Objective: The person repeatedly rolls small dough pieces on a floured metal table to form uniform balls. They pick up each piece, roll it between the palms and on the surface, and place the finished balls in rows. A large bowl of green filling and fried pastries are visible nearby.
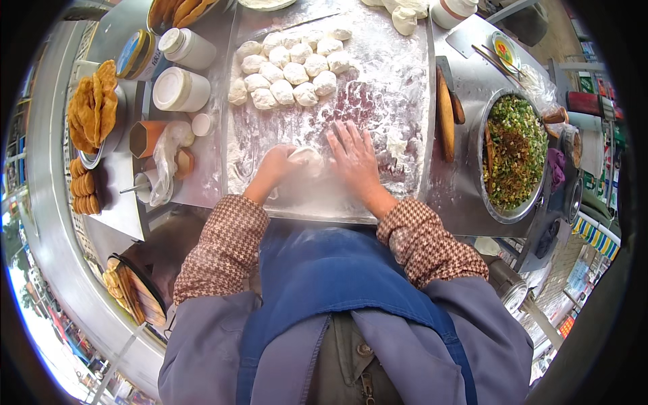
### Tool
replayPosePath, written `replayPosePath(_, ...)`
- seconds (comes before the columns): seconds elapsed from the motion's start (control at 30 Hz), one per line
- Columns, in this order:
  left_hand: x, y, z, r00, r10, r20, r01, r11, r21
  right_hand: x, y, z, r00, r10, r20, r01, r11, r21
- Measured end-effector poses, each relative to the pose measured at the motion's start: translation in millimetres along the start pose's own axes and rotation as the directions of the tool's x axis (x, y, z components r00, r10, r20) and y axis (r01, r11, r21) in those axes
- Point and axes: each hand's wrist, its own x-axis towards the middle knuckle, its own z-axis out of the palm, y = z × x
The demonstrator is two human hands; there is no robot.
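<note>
My left hand [280,164] holds the left edge of a small flattened round of dough [308,161] near the front of a floured work board [405,174]. Just right of that dough, my right hand [353,154] lies palm down with its fingers spread on the board. Several floured dough balls [295,73] sit in close rows at the back left of the board. More dough [404,19] rests at its far edge. A wooden rolling pin [445,119] lies right of the board.
At the right stands a metal bowl of chopped scallion filling [514,152]. White plastic jars [181,90] and a plastic bag [169,162] are on the left, with fried flatbreads [92,109] beyond them. A plate with chopsticks [506,50] sits at the back right.
</note>
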Motion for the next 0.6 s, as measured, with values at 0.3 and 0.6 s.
replayPosePath(0.3,13.2,3.2,-6.5,0.967,-0.028,0.254,0.119,0.929,-0.351,-23.4,-5.6,-14.5,0.993,0.111,0.03,-0.114,0.985,0.128)
replayPosePath(0.6,140.3,140.0,-19.5,0.862,0.48,-0.159,-0.425,0.858,0.288,-99.3,10.0,-30.2,0.985,0.141,0.103,-0.167,0.937,0.308)
